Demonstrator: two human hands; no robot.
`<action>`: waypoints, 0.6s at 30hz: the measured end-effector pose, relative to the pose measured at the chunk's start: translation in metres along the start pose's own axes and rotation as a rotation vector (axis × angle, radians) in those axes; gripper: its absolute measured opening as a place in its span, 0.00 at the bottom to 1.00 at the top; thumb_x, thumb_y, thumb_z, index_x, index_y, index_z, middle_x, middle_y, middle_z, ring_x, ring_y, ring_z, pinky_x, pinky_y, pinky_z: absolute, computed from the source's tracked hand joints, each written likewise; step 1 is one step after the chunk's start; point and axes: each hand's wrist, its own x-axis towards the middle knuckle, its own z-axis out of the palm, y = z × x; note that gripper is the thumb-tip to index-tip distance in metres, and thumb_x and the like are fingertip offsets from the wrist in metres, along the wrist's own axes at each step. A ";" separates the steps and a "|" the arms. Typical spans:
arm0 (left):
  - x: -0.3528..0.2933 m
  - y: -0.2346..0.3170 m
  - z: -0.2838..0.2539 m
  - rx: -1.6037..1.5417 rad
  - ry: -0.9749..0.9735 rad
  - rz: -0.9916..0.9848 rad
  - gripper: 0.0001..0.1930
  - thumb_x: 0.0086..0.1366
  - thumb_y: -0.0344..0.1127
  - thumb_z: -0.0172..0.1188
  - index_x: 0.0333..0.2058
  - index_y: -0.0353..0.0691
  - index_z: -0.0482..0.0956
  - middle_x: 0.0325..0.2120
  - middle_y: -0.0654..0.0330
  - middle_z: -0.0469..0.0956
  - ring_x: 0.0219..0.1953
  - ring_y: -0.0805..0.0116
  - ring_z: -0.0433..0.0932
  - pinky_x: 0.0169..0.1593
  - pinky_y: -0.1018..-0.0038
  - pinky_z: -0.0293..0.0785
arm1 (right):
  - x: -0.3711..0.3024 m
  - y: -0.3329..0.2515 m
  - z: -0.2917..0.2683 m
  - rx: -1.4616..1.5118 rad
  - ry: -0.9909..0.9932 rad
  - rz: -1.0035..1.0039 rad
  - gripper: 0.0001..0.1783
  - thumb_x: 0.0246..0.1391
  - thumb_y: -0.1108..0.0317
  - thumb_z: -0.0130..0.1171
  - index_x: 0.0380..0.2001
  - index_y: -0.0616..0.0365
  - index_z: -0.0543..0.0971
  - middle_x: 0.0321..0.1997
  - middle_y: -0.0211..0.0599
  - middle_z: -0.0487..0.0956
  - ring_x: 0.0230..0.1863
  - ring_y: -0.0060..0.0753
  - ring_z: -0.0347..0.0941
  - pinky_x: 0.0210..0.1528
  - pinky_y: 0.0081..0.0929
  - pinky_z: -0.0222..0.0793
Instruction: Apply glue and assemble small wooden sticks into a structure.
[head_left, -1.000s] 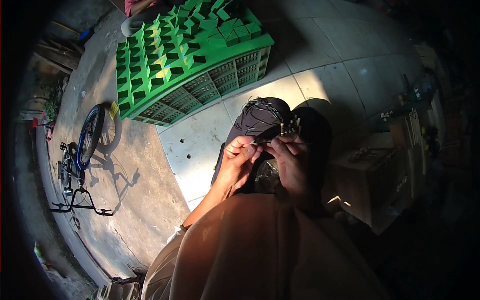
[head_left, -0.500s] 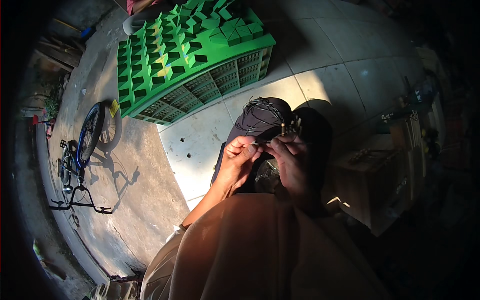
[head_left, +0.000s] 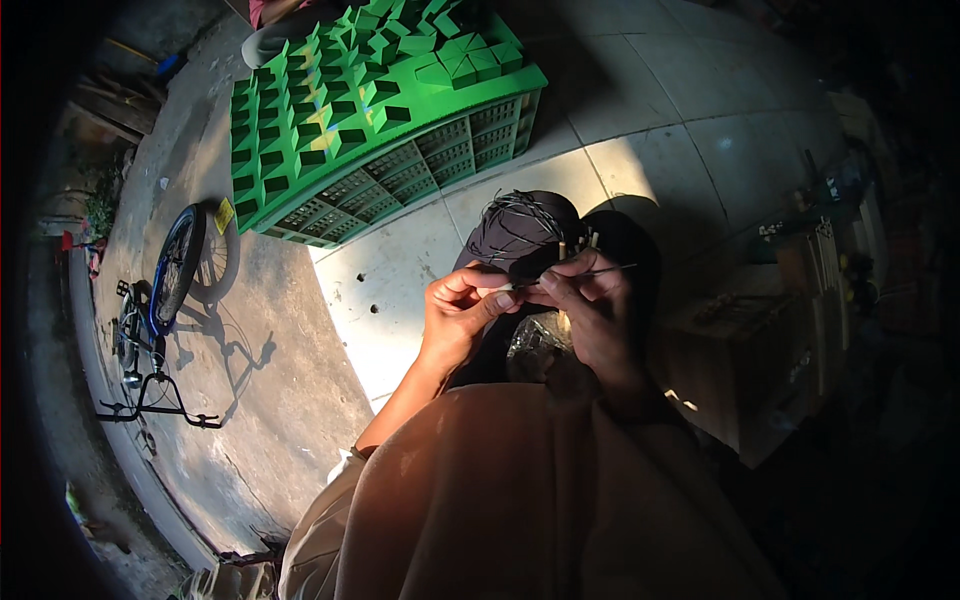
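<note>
My left hand (head_left: pixel 457 310) and my right hand (head_left: pixel 590 310) meet in front of me, fingertips pinched together on a thin pale stick (head_left: pixel 560 278) that pokes out to the right. Just beyond the hands lies a dark bundle (head_left: pixel 520 232) with thin wires or strands and a few small pale sticks standing in it. A crumpled clear plastic bag (head_left: pixel 535 345) sits under my hands. My lap, in a tan garment (head_left: pixel 520 500), fills the lower middle of the view.
Stacked green plastic crates (head_left: pixel 370 110) stand on the pale tiled floor (head_left: pixel 650 140) ahead. A blue bicycle (head_left: pixel 165 290) lies on the concrete at left. Wooden boxes and clutter (head_left: pixel 800 290) sit in shadow at right.
Both hands stay pinched on the stick with small finger shifts; the stick's thin end now points further right.
</note>
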 end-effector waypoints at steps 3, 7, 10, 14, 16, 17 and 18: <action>0.001 0.003 0.001 -0.025 -0.018 0.037 0.07 0.51 0.18 0.58 0.31 0.31 0.75 0.27 0.57 0.75 0.28 0.73 0.74 0.33 0.80 0.72 | -0.002 0.001 0.001 0.062 0.008 0.035 0.06 0.47 0.83 0.52 0.28 0.65 0.67 0.30 0.42 0.73 0.33 0.30 0.74 0.36 0.28 0.76; 0.001 0.008 -0.004 0.331 -0.065 0.121 0.07 0.48 0.18 0.61 0.28 0.31 0.76 0.25 0.58 0.74 0.27 0.75 0.73 0.30 0.83 0.68 | -0.004 -0.003 0.006 -0.218 -0.052 -0.154 0.07 0.46 0.85 0.52 0.27 0.65 0.67 0.30 0.38 0.72 0.33 0.24 0.73 0.35 0.21 0.73; 0.002 0.006 -0.004 0.445 -0.068 0.149 0.07 0.48 0.19 0.61 0.28 0.30 0.77 0.24 0.59 0.74 0.26 0.75 0.73 0.30 0.83 0.68 | -0.003 -0.010 0.008 -0.461 -0.102 -0.217 0.06 0.46 0.84 0.51 0.25 0.65 0.67 0.29 0.36 0.71 0.31 0.20 0.71 0.32 0.16 0.70; 0.002 -0.001 -0.001 0.193 -0.006 -0.002 0.07 0.50 0.21 0.60 0.30 0.30 0.76 0.25 0.60 0.73 0.28 0.74 0.74 0.34 0.81 0.71 | 0.003 -0.015 0.009 -0.750 -0.177 -0.302 0.04 0.45 0.82 0.51 0.24 0.63 0.69 0.23 0.35 0.71 0.29 0.17 0.71 0.29 0.16 0.69; 0.003 -0.003 -0.001 0.140 0.006 -0.029 0.06 0.51 0.21 0.60 0.30 0.30 0.76 0.26 0.59 0.73 0.29 0.73 0.75 0.36 0.80 0.72 | 0.006 -0.021 0.012 -0.646 -0.190 -0.207 0.04 0.45 0.81 0.52 0.23 0.63 0.69 0.23 0.35 0.72 0.28 0.19 0.71 0.28 0.17 0.68; 0.004 -0.003 -0.003 0.171 -0.005 -0.008 0.05 0.51 0.21 0.59 0.29 0.30 0.75 0.26 0.59 0.73 0.28 0.71 0.75 0.35 0.78 0.73 | 0.006 -0.029 0.014 -0.728 -0.212 -0.261 0.05 0.45 0.85 0.52 0.24 0.65 0.72 0.27 0.35 0.73 0.30 0.19 0.71 0.33 0.15 0.68; 0.001 -0.003 -0.005 0.202 -0.016 0.010 0.05 0.51 0.20 0.58 0.28 0.31 0.75 0.25 0.58 0.73 0.27 0.69 0.75 0.34 0.77 0.73 | 0.003 -0.035 0.019 -0.724 -0.202 -0.282 0.05 0.44 0.84 0.52 0.24 0.64 0.71 0.25 0.34 0.73 0.29 0.19 0.71 0.31 0.16 0.68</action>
